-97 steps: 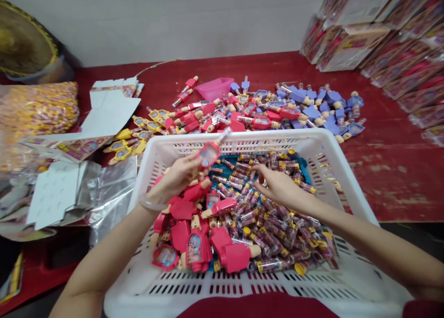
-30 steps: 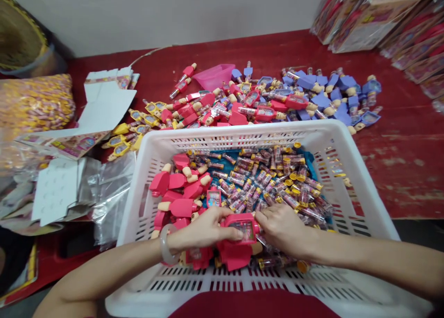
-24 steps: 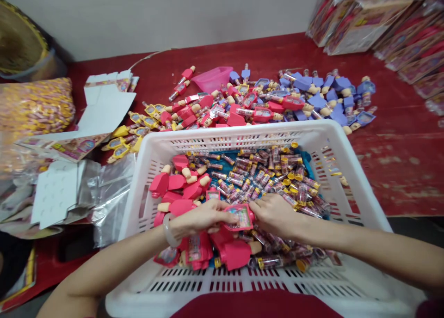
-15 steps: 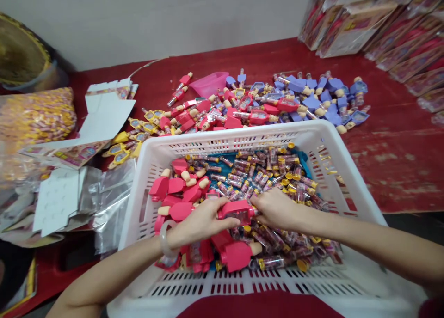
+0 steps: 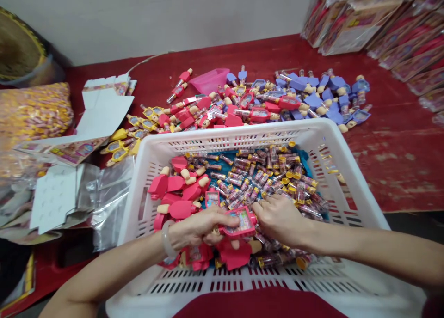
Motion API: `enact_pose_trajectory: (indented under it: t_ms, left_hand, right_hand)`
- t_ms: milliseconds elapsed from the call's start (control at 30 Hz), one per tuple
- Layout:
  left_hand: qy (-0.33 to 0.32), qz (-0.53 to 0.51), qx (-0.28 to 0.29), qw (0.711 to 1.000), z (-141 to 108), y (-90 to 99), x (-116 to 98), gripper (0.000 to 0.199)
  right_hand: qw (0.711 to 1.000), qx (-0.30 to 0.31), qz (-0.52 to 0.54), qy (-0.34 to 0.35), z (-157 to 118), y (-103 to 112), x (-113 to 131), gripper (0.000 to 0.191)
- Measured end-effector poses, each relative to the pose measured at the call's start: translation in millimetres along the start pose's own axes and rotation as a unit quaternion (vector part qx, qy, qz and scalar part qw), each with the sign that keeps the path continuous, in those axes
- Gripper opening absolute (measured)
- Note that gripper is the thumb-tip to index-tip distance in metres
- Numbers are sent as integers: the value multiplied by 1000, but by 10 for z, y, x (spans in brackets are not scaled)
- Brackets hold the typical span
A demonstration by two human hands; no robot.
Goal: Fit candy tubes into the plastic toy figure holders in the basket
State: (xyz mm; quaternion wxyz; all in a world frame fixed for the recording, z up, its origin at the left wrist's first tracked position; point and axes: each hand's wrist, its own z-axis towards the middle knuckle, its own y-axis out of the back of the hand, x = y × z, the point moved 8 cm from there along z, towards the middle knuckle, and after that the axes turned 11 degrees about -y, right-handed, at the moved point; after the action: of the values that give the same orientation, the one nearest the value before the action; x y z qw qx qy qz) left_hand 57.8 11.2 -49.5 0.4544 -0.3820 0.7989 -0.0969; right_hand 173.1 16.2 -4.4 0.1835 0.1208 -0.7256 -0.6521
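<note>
My left hand (image 5: 208,224) is closed round a red plastic toy case (image 5: 241,221), its thumb over the clear front window. My right hand (image 5: 282,218) is closed against the case's right end, its curled fingers covering the small tube there. Both hands are above a white slotted basket (image 5: 360,198). To the left and below my left hand lie several red toy cases (image 5: 180,210) with beige knobs. Around my right hand are many clear tubes with yellow caps (image 5: 255,181), on blue material.
Behind the basket, red, yellow and purple toys (image 5: 333,98) are heaped on the red table (image 5: 398,156), with a pink scoop (image 5: 211,81). At left are folded cards (image 5: 99,107), clear bags (image 5: 114,202) and a filled bag (image 5: 41,110). Wrapped packs (image 5: 357,24) stand at right.
The red case has turned so that its window faces up. My left thumb has moved onto it, and my right hand has rotated at its end.
</note>
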Motion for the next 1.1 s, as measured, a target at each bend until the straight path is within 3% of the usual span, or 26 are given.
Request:
enact_pose_trajectory:
  t_ms: [67,133,200,300,367,433,500,533,600,667,733,800,867,933,1000,1100]
  left_hand:
    - [-61,99,-38,992,-20,20,-112,38]
    - [-142,258,-92,951,-72,49,-287,37]
    - [-202,443,-129,864,-136,37,-434,38]
    - [-259,649,-101,709,-159,-67,-458,33]
    - [-314,713,-67,623,-159,-145,-409,28]
    - [-367,737,-58,565,-171,-183,-379,27]
    - [-385,735,-61,555,-163,-163,-381,28]
    - [-373,726,-69,573,-145,-121,-400,28]
    - [-311,683,-103,652,-101,38,-465,28]
    - [-219,591,-124,766,-61,218,-480,30]
    - [-140,479,-86,862,-32,269,-417,36]
    - [-116,421,-43,899,-28,232,-382,38]
    - [-144,475,-66,866,-40,251,-414,36]
    - [-180,596,-90,777,-40,254,-412,30]
    - [-208,703,-69,676,-2,207,-324,30]
    - [-257,781,-45,568,49,157,-252,36]
  right_hand:
    - [998,45,24,-27,13,-61,-36,9]
    - [993,95,37,-65,29,-130,-89,9]
    - [982,149,58,-98,40,-203,-127,9]
    - [962,220,109,-122,58,-309,-147,9]
    - [939,273,161,-134,66,-402,-166,9]
    - [900,346,233,-130,51,-520,-160,10]
    - [861,404,287,-113,35,-606,-145,13]
    - [859,408,291,-105,47,-624,-157,14]
    - [903,342,241,-100,138,-587,-242,17]
    - [959,227,140,-92,238,-469,-319,20]
    - [983,152,61,-77,276,-376,-323,22]
    - [983,156,46,-80,266,-379,-312,21]
    - [969,200,91,-109,230,-433,-317,19]
    - [944,257,155,-136,171,-530,-296,18]
    - [914,318,213,-136,102,-659,-227,21]
    - [877,383,267,-110,42,-822,-138,27]
